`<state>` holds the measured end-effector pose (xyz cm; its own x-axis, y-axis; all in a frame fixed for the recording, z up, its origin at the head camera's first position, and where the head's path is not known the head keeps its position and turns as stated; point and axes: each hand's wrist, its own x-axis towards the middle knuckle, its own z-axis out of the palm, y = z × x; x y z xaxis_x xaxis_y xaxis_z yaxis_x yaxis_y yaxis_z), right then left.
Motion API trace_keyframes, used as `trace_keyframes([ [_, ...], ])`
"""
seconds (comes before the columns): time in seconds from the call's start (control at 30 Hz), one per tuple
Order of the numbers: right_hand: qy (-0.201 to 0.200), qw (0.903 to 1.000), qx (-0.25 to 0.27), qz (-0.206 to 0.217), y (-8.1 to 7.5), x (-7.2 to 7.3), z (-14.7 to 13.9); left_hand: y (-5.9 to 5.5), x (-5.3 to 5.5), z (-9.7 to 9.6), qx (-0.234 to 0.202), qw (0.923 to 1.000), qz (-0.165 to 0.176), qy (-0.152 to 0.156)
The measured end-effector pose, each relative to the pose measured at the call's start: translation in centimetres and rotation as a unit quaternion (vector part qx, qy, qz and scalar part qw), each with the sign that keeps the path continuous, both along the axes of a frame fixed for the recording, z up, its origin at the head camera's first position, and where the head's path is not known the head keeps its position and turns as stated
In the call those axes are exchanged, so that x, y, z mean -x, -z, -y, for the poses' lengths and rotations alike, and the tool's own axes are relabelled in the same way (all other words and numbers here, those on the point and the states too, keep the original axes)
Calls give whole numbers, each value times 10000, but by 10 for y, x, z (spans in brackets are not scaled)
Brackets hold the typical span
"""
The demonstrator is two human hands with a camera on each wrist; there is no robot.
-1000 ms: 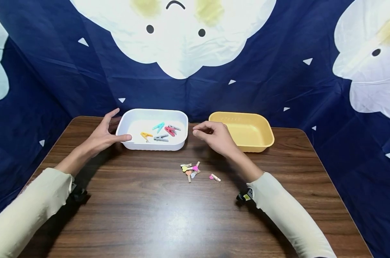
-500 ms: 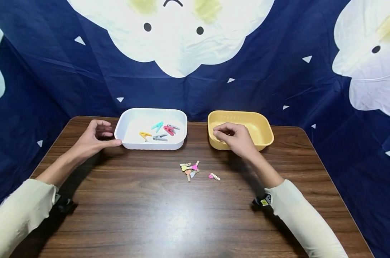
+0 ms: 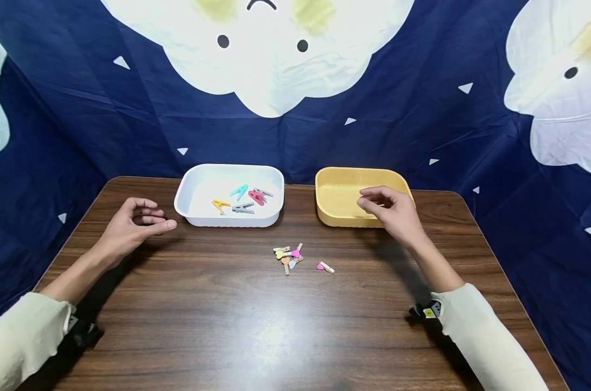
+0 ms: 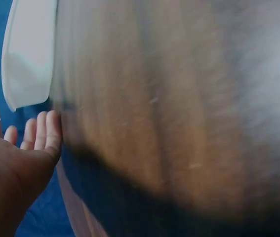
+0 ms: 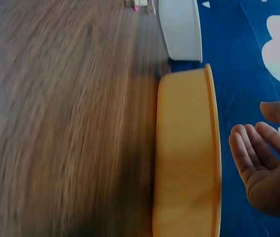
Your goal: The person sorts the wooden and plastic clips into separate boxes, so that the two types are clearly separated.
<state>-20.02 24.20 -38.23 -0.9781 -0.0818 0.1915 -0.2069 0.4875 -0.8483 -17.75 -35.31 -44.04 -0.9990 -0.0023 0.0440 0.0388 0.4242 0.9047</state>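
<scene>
My left hand (image 3: 129,225) hovers just left of the white bin (image 3: 229,221), apart from it, with fingers loosely bent and nothing in them. In that bin lie a turquoise clothespin (image 3: 239,191), a red one, an orange clothespin (image 3: 220,205) and grey ones. My right hand (image 3: 395,213) hangs over the right part of the yellow bin (image 3: 341,221). In the right wrist view, its fingers (image 5: 251,148) are loosely curled with a gap to the thumb, holding nothing. Between the hands, small wooden clothespins with heart shapes (image 3: 286,254) lie in a cluster on the table.
One small wooden clothespin with a pink heart (image 3: 326,267) lies apart, right of the cluster. Both bins stand near the back edge of the brown wooden table (image 3: 217,315). A dark blue cloth (image 3: 217,133) with white cloud prints hangs behind.
My right hand has moved right, from between the bins to over the yellow bin. My left hand has drawn away from the white bin, toward the left and nearer to me.
</scene>
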Motion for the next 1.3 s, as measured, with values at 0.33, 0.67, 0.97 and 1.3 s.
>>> trace_keyframes([
  [0.33,501,9980,362,-115,2,-6,-31,1,-11,-12,439,9985,332,-13],
  [0.67,1346,9891,575,-170,15,-3,-60,-5,-22,-33,162,9972,532,494],
  [0.97,1862,9786,821,319,29,3,-81,-14,-23,-64,314,9894,910,1088],
  [1.3,1138,9791,1222,1161,50,12,-97,-14,-19,-95,363,9850,881,1441],
])
